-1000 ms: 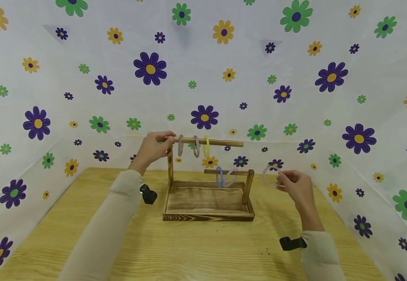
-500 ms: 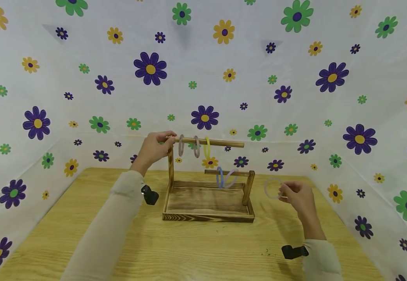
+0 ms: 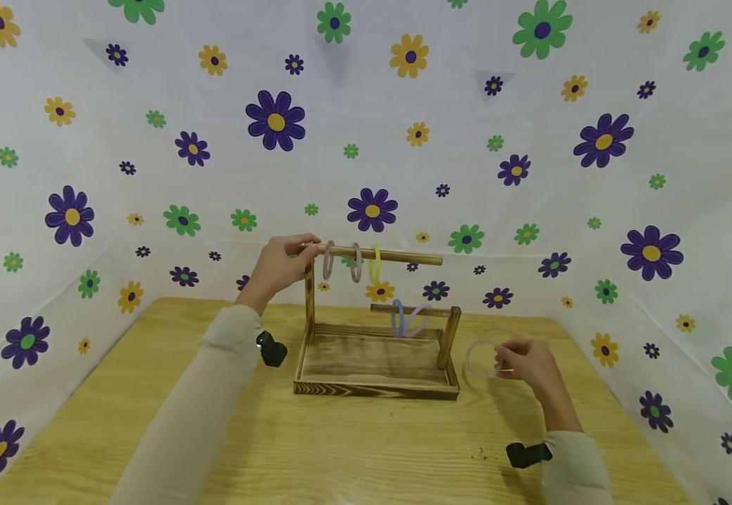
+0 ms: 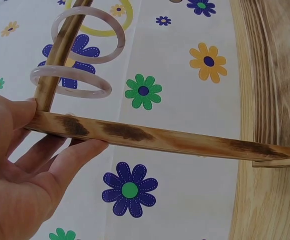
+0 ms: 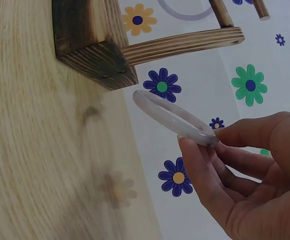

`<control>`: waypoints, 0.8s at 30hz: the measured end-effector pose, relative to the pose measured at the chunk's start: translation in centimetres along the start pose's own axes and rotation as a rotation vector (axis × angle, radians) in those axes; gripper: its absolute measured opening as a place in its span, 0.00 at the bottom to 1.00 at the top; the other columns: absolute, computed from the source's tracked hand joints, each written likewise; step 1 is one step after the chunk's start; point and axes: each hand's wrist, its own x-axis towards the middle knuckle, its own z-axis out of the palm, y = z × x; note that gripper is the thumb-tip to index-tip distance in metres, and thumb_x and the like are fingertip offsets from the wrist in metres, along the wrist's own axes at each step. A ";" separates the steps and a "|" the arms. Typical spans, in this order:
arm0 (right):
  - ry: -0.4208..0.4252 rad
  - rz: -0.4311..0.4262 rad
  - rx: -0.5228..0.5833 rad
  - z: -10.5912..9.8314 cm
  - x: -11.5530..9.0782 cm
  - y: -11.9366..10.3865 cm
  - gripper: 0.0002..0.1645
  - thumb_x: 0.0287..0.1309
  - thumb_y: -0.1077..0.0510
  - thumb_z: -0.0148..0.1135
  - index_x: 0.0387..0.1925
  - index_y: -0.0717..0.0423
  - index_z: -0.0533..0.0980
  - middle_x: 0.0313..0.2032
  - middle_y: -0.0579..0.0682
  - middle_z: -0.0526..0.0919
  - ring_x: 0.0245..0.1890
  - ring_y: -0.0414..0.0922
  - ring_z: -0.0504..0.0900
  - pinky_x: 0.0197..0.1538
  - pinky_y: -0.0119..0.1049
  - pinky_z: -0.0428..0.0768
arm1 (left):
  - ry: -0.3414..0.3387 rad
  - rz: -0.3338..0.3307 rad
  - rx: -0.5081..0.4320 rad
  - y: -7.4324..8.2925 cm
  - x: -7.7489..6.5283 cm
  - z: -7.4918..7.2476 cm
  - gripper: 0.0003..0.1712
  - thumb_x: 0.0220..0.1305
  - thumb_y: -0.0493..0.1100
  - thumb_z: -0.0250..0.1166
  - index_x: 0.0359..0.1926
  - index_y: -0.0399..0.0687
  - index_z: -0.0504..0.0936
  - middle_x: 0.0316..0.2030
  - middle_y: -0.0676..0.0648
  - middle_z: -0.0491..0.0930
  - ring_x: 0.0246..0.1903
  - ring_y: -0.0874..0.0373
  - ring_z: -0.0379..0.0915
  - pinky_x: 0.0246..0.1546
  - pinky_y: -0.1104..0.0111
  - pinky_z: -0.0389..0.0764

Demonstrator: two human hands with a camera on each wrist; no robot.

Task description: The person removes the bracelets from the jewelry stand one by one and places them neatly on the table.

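Note:
My left hand grips the top of the left post of a wooden bangle stand, where the upper rod joins it. On that rod hang two greyish translucent bangles and a yellow bangle. The lower rod carries a blue bangle and a pale lilac bangle, which leans aslant. To the right of the stand, apart from it, my right hand pinches a pale translucent bangle by its edge, between thumb and fingers.
The stand's tray base rests on a light wood table. A white cloth printed with flowers encloses the back and both sides. Small dark specks lie on the table at front right.
My right hand has lowered the pale bangle toward the table beside the stand, shifting slightly left of late. My left hand keeps its hold on the post, and the hanging bangles look unchanged.

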 end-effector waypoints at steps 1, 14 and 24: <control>-0.006 0.009 -0.005 0.0 0.0 0.2 0.23 0.76 0.60 0.56 0.56 0.80 0.74 0.38 0.60 0.87 0.32 0.39 0.86 0.38 0.35 0.88 | -0.005 -0.002 0.000 0.0 0.0 0.1 0.20 0.80 0.50 0.56 0.65 0.52 0.81 0.60 0.37 0.82 0.50 0.45 0.81 0.49 0.55 0.87; -0.049 0.056 -0.067 0.4 0.8 1.8 0.20 0.75 0.63 0.55 0.54 0.80 0.75 0.39 0.66 0.86 0.32 0.41 0.86 0.39 0.38 0.88 | 0.000 -0.019 0.015 0.0 -0.2 -0.2 0.21 0.80 0.51 0.56 0.66 0.52 0.80 0.64 0.38 0.80 0.56 0.44 0.81 0.50 0.54 0.87; -0.103 0.070 -0.077 0.1 0.9 2.7 0.18 0.74 0.64 0.56 0.51 0.81 0.75 0.35 0.63 0.86 0.30 0.42 0.85 0.37 0.38 0.88 | -0.001 -0.002 0.014 0.0 -0.2 0.0 0.21 0.80 0.51 0.56 0.65 0.51 0.81 0.63 0.38 0.81 0.53 0.44 0.83 0.48 0.57 0.88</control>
